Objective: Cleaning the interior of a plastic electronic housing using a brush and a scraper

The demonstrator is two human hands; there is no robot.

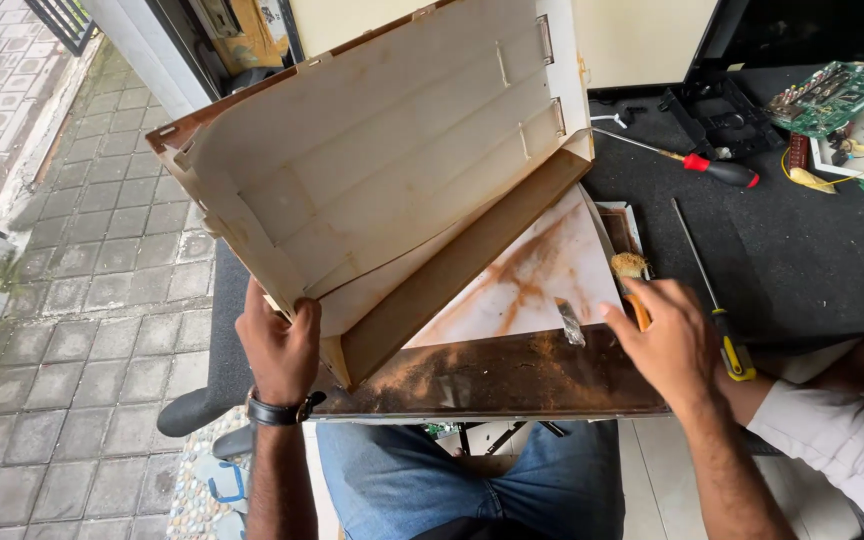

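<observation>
A: What's the biggest thing I'm looking at?

B: A shallow panel (pixel 392 170), cream inside and stained rusty brown, tipped up on its lower edge. Its long axis runs from lower left to upper right. Under it lies a flat sheet (pixel 542 275), also stained, and a dark dusty rim (pixel 492 380) closes the near edge. All of it sits over my lap, against the black table (pixel 802 260).

A: Where are the hands?

B: My left hand (pixel 280 345) is clenched on the panel's lower left corner, thumb inside and fingers behind, propping it up. My right hand (pixel 664 340) is down on the sheet's right edge, well apart from the left.

A: Is the right grip closed on anything?

B: I see an orange handle under the fingers, with the bristly head of a small brush (pixel 630 266) sticking out beyond them. The grip looks wrapped round that handle, though the palm hides most of it.

A: So which hand is nearer the dirt?

B: The right. The brush head points up and away from me, and the stained sheet lies just left of it.

A: Anything close by?

B: A yellow-handled screwdriver (pixel 712 295) lies just right of the right hand, a red-handled one (pixel 697 165) further up, and a green circuit board (pixel 832 95) at the far corner.
</observation>
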